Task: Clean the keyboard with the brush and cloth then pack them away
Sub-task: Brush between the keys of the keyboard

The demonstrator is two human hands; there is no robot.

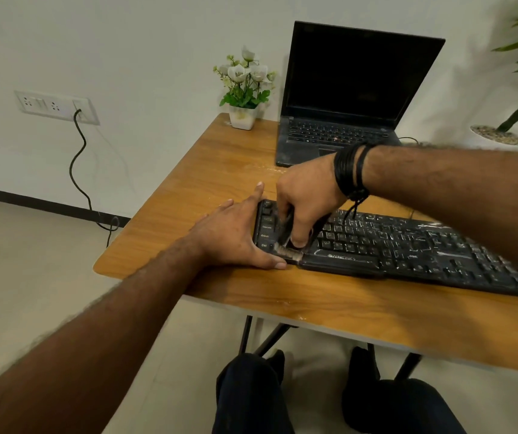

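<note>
Fingers of the right hand (306, 195) were curled tight round the brush (289, 242), bristles down on the bottom-left corner of the keyboard (408, 245), right by the Ctrl key. Left hand (235, 236) lay flat w/ straight fingers, pressed against the kb's left end, thumb along the front edge, holding nothing, just bracing it on the wooden surface (207, 170). Kb looked v dusty, white streaks all over the right half esp. Couldn't spot the cloth anywhere tbh. Laptop (345, 98) and a lil flower pot (243, 86) sat further back. IMO to do this bit well: keep that left hand planted so the board doesn't slide, use short flicks along the key rows, and sweep the dust off the front edge, not deeper btw the keys.
</note>
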